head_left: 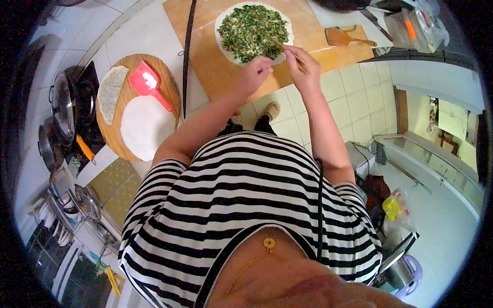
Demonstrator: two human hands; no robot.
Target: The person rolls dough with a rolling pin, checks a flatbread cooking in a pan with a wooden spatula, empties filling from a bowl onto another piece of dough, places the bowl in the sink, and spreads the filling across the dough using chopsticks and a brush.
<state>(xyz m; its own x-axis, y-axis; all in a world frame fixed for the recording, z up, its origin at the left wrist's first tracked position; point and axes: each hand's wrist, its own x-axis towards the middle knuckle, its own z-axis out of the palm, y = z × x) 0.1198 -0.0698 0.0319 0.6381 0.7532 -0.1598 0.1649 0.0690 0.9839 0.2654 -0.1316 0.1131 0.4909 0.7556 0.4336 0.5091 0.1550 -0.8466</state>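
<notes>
A round sheet of dough [288, 28] lies on the large wooden board, covered nearly to its rim with chopped green filling [251, 32]. My right hand [304, 69] grips a pair of chopsticks [280, 45], their tips down in the filling on its right side. Close to the dough's near edge is my left hand [257, 73], its fingers curled in; nothing shows between them. The wooden board [205, 61] reaches under both hands.
On the left, a round wooden board [167, 77] holds a folded filled flatbread [111, 92], a plain dough round [146, 128] and a red scoop [146, 81]. A wooden spatula [344, 38] lies to the right. Lidded pans [64, 108] stand farther left.
</notes>
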